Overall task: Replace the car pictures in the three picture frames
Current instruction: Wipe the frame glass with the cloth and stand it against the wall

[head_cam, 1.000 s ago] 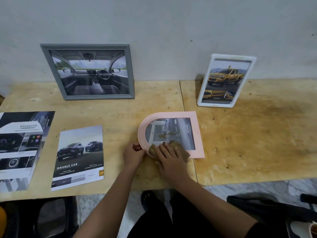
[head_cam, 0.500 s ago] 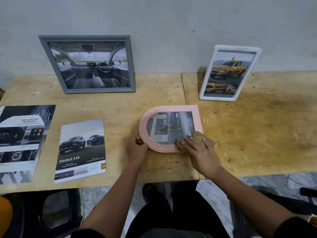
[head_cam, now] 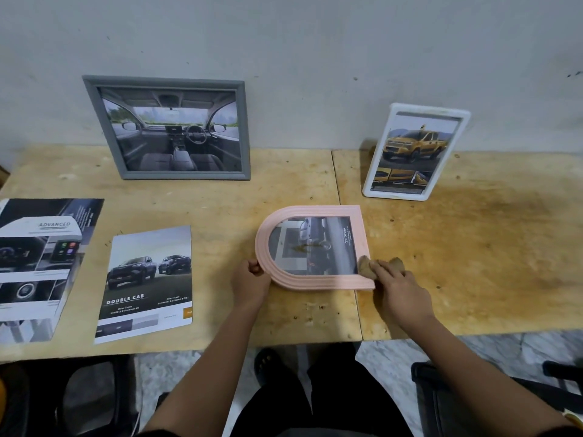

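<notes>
Plywood table [head_cam: 473, 263], two boards butted together, and the person sits at the near edge. Their left hand [head_cam: 250, 285] has its fingers curled round the rounded end of the pink arched frame [head_cam: 315, 282], grasping it. The right hand [head_cam: 399, 288] isn't clenched: its fingers lie fairly straight on a brown cloth [head_cam: 367, 266], pressing it onto the frame's near right corner. That frame lies flat across the seam, arch pointing left, with a car picture in it. Off to the left lie a loose "Double Cab" page [head_cam: 148, 279] and a dashboard brochure [head_cam: 41, 263]. At the far side, a grey frame [head_cam: 183, 176] showing a car interior and a white frame [head_cam: 396, 195] showing a yellow pickup lean against the wall [head_cam: 315, 58].
</notes>
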